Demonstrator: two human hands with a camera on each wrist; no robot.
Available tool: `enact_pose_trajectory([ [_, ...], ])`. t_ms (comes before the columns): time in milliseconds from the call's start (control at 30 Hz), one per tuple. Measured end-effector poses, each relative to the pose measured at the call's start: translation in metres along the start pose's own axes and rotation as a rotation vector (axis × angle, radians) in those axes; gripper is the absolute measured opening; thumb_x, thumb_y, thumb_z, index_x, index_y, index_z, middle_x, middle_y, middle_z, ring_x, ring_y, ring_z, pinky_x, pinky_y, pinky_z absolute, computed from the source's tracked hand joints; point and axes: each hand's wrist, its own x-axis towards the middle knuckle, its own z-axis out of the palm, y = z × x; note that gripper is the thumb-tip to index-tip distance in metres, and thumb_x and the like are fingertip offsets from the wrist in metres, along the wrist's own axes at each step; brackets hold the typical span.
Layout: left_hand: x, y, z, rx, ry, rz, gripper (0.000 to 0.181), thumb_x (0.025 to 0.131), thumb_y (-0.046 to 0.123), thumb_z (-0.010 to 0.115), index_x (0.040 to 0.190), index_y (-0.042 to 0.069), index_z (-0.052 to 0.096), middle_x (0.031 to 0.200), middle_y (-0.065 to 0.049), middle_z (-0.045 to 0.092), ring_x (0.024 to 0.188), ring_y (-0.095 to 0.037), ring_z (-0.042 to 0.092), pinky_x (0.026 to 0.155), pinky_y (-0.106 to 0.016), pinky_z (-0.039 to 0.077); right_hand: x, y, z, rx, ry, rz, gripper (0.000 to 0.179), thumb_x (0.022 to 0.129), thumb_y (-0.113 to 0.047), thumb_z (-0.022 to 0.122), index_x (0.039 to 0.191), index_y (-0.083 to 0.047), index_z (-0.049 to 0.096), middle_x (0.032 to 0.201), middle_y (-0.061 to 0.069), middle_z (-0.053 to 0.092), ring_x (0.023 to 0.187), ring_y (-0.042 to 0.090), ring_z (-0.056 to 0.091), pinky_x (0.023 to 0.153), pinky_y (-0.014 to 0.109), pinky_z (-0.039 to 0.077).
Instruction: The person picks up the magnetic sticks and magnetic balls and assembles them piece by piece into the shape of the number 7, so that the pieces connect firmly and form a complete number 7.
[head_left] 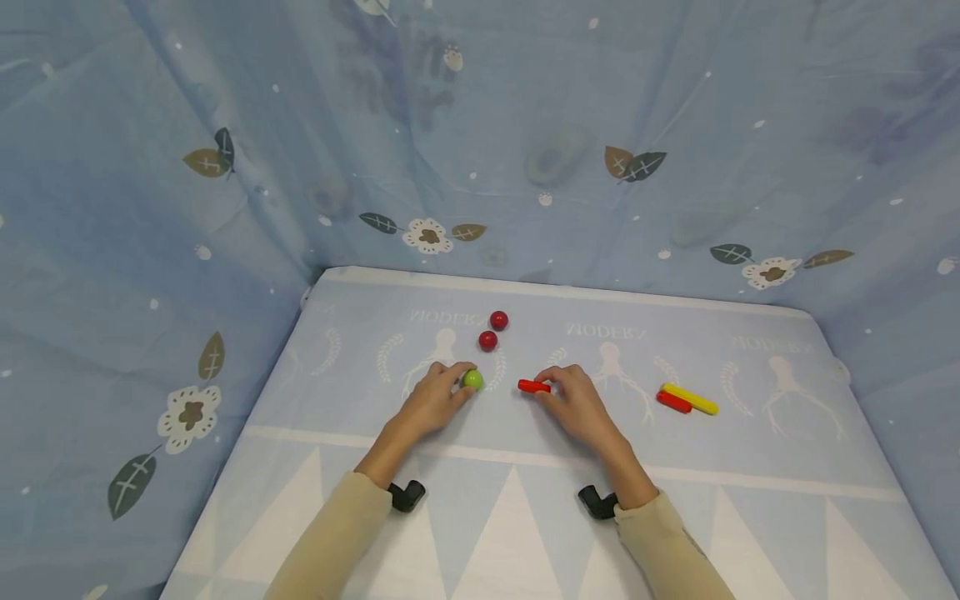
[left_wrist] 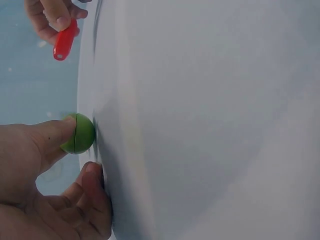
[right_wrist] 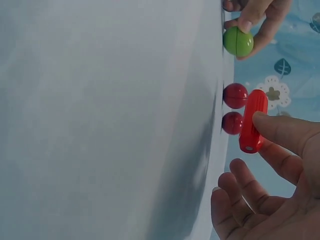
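My left hand (head_left: 435, 400) pinches a small green ball (head_left: 473, 379) between thumb and forefinger. A thin seam runs round the ball, plain in the left wrist view, and it sits low at the tabletop. To the right, thumb and forefinger of my right hand (head_left: 576, 403) pinch a short red ridged plastic stick (right_wrist: 254, 121), round-ended with a small pale spot at one tip. Its other fingers are loosely bent. Two dark red balls (head_left: 488, 341) (head_left: 498, 320) lie on the cloth beyond the hands, close together.
A yellow stick (head_left: 693, 400) and another short red stick (head_left: 673, 402) lie side by side at the right. Pale patterned cloth covers the table (head_left: 525, 517); blue printed fabric (head_left: 525, 150) hangs behind and at the sides. Black straps or mounts (head_left: 407, 497) sit at both wrists.
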Motion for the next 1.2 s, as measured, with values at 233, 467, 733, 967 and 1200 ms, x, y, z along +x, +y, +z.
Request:
enact_pose_trajectory([
  [233,0.005,-0.003,-0.001,0.006,0.005,0.002,0.044,0.100,0.028,0.064,0.142,0.023,0.055,0.104,-0.008,0.050,0.077,-0.021,0.051,0.068,-0.036,0.044,0.015,-0.004,0.010,-0.004,-0.020,-0.024,0.018,0.089,-0.009,0.076,0.107,-0.011,0.072,0.096,0.008,0.059,0.089,0.024,0.049,0.076,0.038,0.042],
  [467,0.008,-0.006,-0.001,-0.006,0.015,0.012,0.043,0.100,0.027,0.064,0.142,0.022,0.055,0.105,-0.009,0.051,0.077,-0.022,0.052,0.068,-0.036,0.045,0.029,-0.010,0.019,-0.013,-0.052,-0.023,0.018,0.090,-0.011,0.076,0.107,-0.011,0.072,0.098,0.008,0.058,0.087,0.023,0.049,0.074,0.037,0.042],
  [733,0.008,-0.006,-0.003,-0.004,0.012,0.018,0.043,0.099,0.026,0.065,0.141,0.017,0.056,0.102,-0.009,0.049,0.078,-0.022,0.051,0.068,-0.037,0.044,0.038,-0.014,0.028,-0.014,-0.085,0.000,0.017,0.090,-0.010,0.076,0.106,-0.011,0.073,0.094,0.007,0.057,0.085,0.023,0.048,0.072,0.036,0.042],
  [967,0.009,-0.008,-0.003,-0.002,0.000,-0.003,0.043,0.099,0.029,0.065,0.141,0.020,0.056,0.104,-0.009,0.051,0.079,-0.021,0.052,0.069,-0.037,0.045,0.043,-0.019,0.035,-0.017,-0.098,-0.007,0.014,0.090,-0.012,0.076,0.104,-0.011,0.074,0.098,0.008,0.060,0.083,0.022,0.049,0.071,0.036,0.043],
  [1200,0.010,-0.008,-0.004,-0.007,-0.014,-0.004,0.043,0.099,0.028,0.065,0.141,0.021,0.056,0.105,-0.010,0.052,0.082,-0.022,0.053,0.070,-0.038,0.045,0.045,-0.021,0.040,-0.036,-0.092,0.002,0.013,0.089,-0.013,0.077,0.102,-0.014,0.074,0.100,0.009,0.062,0.084,0.022,0.050,0.071,0.037,0.042],
])
